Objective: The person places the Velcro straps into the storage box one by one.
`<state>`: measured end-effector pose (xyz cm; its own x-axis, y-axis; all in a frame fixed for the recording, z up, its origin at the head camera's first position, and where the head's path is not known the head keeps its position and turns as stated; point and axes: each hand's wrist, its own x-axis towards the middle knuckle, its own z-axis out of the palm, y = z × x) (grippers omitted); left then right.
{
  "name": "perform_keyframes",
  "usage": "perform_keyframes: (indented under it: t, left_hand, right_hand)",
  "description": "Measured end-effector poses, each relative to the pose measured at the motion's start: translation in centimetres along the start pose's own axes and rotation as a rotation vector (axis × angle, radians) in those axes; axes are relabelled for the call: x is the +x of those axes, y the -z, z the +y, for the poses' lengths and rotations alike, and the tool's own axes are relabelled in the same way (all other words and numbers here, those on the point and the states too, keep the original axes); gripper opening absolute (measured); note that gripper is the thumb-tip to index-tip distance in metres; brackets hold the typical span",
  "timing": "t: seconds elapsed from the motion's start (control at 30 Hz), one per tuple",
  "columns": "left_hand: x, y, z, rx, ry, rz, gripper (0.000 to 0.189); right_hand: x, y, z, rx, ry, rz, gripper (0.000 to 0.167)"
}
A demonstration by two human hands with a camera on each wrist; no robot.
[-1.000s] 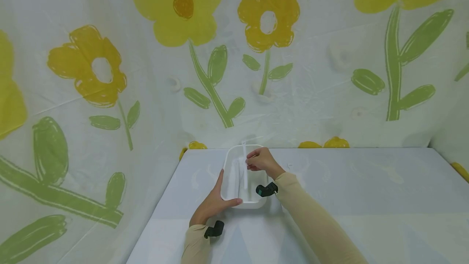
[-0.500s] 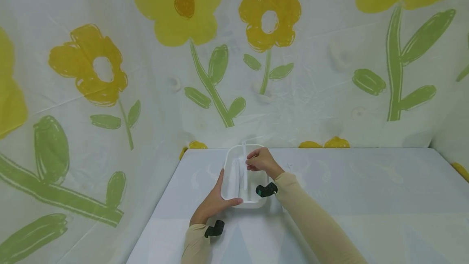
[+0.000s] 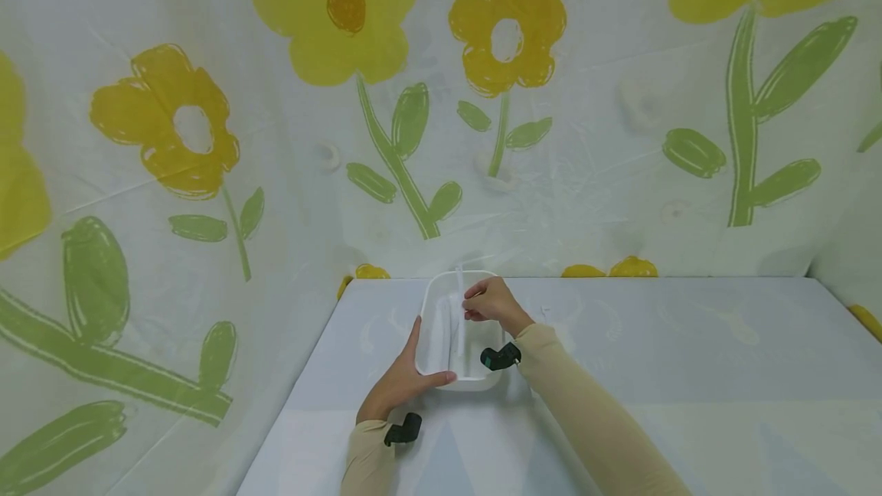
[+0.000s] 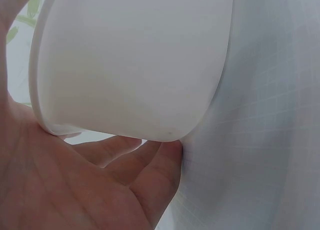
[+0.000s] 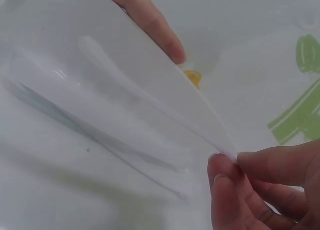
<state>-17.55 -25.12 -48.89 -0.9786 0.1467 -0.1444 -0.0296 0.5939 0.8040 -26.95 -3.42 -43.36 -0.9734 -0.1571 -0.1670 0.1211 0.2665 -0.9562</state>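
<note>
A white plastic tub (image 3: 475, 385) with rounded corners stands on the table. My left hand (image 3: 400, 385) grips its near left corner, thumb over the front rim and fingers along the left side. In the left wrist view the fingertips (image 4: 172, 152) touch the tub's outer wall low down. My right hand (image 3: 492, 303) reaches over the right rim and pinches a long, narrow white strip (image 3: 460, 335) between thumb and forefinger. The strip's far end rises past the back rim. Left of it, a whitish, partly see-through long item (image 5: 100, 125) lies in the tub; its kind is unclear.
The pale table (image 3: 654, 358) extends to the right of the tub and towards me. Behind it and at the left hangs a flower-printed curtain (image 3: 586, 197). A black wrist camera (image 3: 501, 357) on my right arm sits close over the tub's right rim.
</note>
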Motion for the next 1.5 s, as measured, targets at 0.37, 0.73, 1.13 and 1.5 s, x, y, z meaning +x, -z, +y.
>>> perform_keyframes:
  t: [0.37, 0.73, 1.13, 1.5]
  left_hand:
    - [0.06, 0.01, -0.04, 0.010, 0.001, -0.003, 0.131]
    - [0.12, -0.02, -0.34, -0.006, -0.002, -0.004, 0.131]
    - [0.23, 0.01, -0.22, -0.009, -0.014, -0.006, 0.131]
    - [0.01, 0.01, 0.01, -0.002, -0.001, 0.002, 0.132]
  right_hand:
    - [0.03, -0.15, -0.01, -0.012, 0.005, 0.004, 0.012]
    - [-0.06, -0.22, 0.16, -0.019, 0.020, -0.016, 0.012]
    - [-0.17, -0.21, 0.09, -0.041, 0.026, -0.010, 0.012]
    - [-0.06, 0.21, 0.52, -0.013, 0.030, -0.006, 0.018]
